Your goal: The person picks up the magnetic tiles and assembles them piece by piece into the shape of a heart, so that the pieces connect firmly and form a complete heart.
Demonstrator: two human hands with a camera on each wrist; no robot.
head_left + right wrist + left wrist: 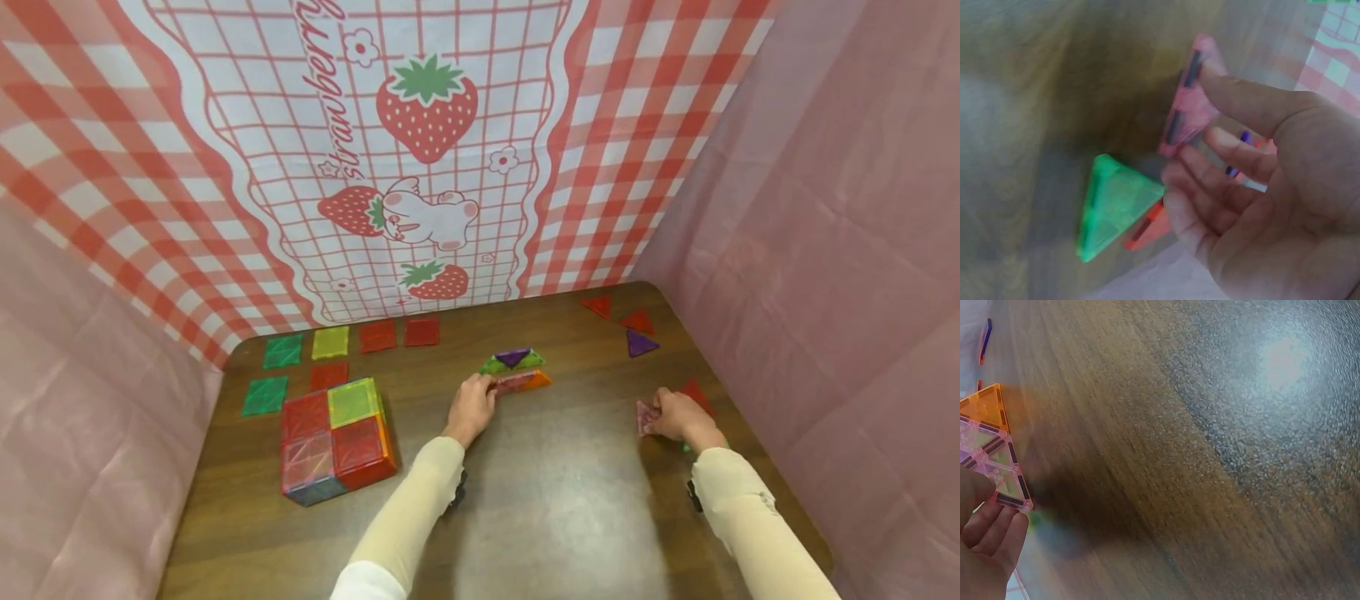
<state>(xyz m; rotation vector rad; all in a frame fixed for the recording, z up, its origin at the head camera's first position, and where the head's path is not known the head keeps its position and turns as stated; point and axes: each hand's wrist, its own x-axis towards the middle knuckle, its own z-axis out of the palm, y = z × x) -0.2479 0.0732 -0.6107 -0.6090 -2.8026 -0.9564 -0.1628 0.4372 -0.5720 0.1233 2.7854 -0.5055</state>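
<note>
My left hand (472,408) pinches the near end of a joined strip of pink triangular magnetic tiles (1013,469), thumb on one face and fingers behind. An orange triangular tile (985,407) forms the strip's far end. Right behind the strip stands a row of green tiles with a purple triangle (512,358) among them. Over at the right, my right hand (678,417) holds a single pink triangular tile (1188,106) by its edge between thumb and fingers. Below that hand lie a green triangular tile (1116,206) and a red triangular tile (697,394).
A block built of square magnetic tiles (357,446) stands on the left of the wooden table (555,500). Several flat square tiles, such as a yellow one (331,342), lie behind it. Two red triangles and a purple triangle (641,342) lie at the back right. Cloth (810,250) hangs around the table.
</note>
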